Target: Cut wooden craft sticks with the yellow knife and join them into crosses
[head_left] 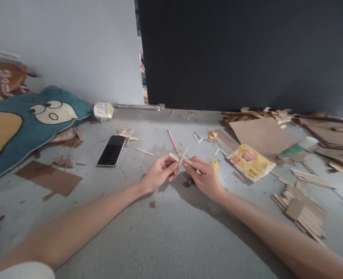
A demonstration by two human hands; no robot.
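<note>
Above the middle of the grey table, my left hand [162,171] and my right hand [204,176] meet around crossed wooden craft sticks [183,155]. Each hand pinches the crossed sticks from its own side, with the tips jutting up between my fingers. Just beyond them lies a pink striped straw [172,141]. A yellow item [215,164] shows partly behind my right hand; its kind is hidden. Left of the straw is a single loose craft stick [144,152], and a joined cluster of crossed sticks [128,135] sits by the phone.
A black phone [111,151] and a blue cartoon cushion [40,120] are at left, near cardboard scraps [49,176]. On the right lie a yellow tissue packet [251,162], a green-and-white tube [297,148], cardboard sheets [261,133] and a heap of craft sticks [302,209].
</note>
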